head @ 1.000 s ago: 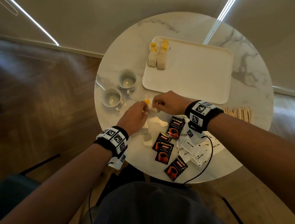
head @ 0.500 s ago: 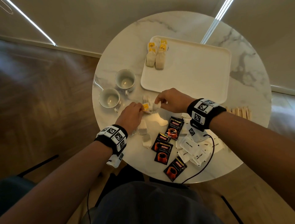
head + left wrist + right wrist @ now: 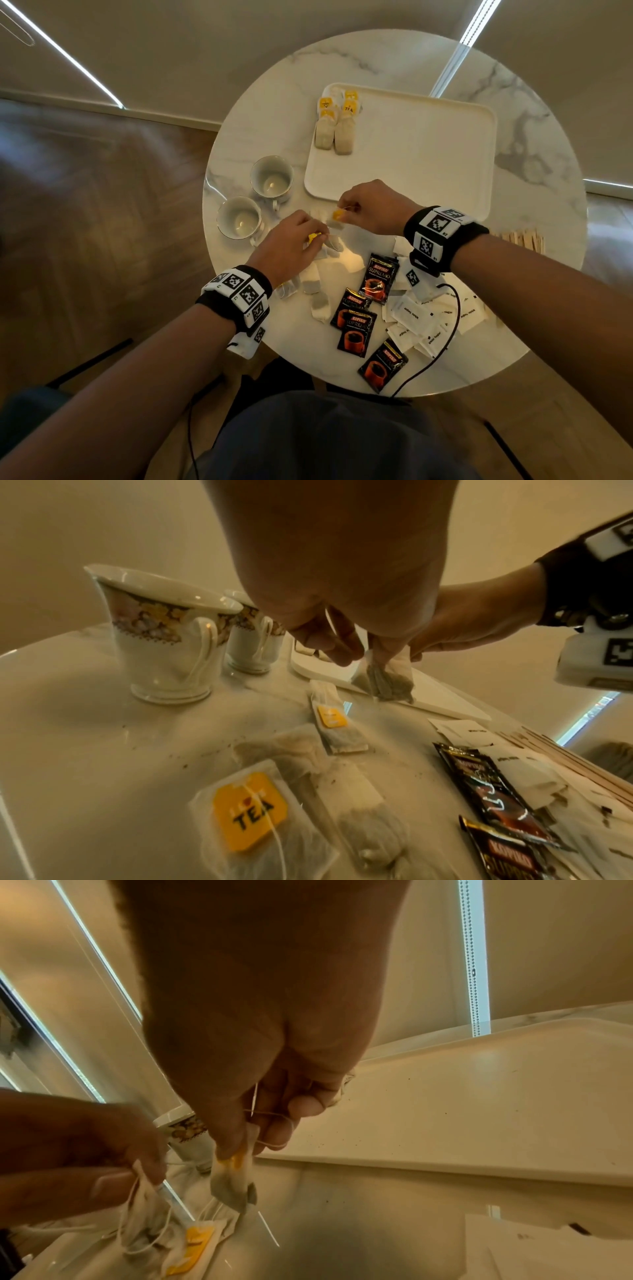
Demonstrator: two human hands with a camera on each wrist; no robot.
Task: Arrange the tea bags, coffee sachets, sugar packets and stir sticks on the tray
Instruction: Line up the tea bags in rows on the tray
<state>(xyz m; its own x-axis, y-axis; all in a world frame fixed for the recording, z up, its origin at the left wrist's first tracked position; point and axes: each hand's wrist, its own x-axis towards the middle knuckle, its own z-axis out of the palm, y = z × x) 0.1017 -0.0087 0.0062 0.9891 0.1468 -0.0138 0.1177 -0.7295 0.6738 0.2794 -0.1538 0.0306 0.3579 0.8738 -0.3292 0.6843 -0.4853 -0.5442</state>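
My right hand (image 3: 352, 209) pinches a tea bag (image 3: 337, 216) by its yellow tag just off the near left corner of the white tray (image 3: 428, 164). In the right wrist view that tea bag (image 3: 232, 1175) hangs from the fingers, string looped around them. My left hand (image 3: 308, 236) pinches another tea bag (image 3: 313, 237) low over the table, its strings tangled with others. Two tea bags (image 3: 335, 132) lie in the tray's far left corner. Loose tea bags (image 3: 317, 294), coffee sachets (image 3: 378, 277), sugar packets (image 3: 418, 318) and stir sticks (image 3: 520, 236) lie on the table.
Two empty cups (image 3: 272, 178) (image 3: 239, 217) stand left of the tray, close to my left hand. The round marble table (image 3: 534, 144) has bare surface to the right of the tray. A black cable (image 3: 452, 325) crosses the sugar packets. Tea crumbs dot the tabletop.
My right hand has pulled one tea bag up and away toward the tray's near edge. My left hand has stayed low, holding the other bag; the two hands have parted.
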